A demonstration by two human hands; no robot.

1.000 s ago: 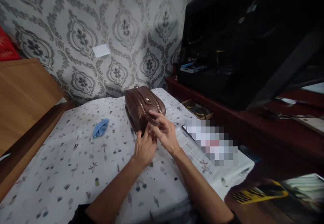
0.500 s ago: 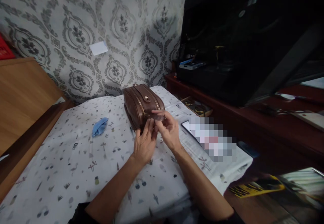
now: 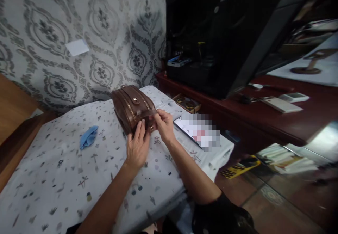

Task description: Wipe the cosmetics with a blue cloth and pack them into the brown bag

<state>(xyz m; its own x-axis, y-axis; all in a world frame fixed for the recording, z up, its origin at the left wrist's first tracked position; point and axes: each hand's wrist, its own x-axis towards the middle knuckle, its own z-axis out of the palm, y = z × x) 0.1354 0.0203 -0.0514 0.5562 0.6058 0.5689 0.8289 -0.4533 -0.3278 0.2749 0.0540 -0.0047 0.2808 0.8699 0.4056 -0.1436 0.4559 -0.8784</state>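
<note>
A brown leather bag (image 3: 124, 103) with gold zips and a snap strap on top sits on the white patterned cloth (image 3: 105, 177). My left hand (image 3: 137, 144) lies against its near end, fingers extended and slightly apart. At the bag's near right corner, my right hand (image 3: 164, 123) pinches the end of a brown strap (image 3: 146, 114), which is stretched out from the bag. The tips of some right fingers are hidden.
A blue cloth (image 3: 89, 137) lies left of the bag. To the right are a phone (image 3: 188, 131) with a blurred screen and a small open box (image 3: 186, 103). A large black screen (image 3: 211, 40) stands on a dark red cabinet (image 3: 311, 121).
The view has turned to the right, so things appear further left. My right hand has pulled the strap's end out to the right, away from my left hand.
</note>
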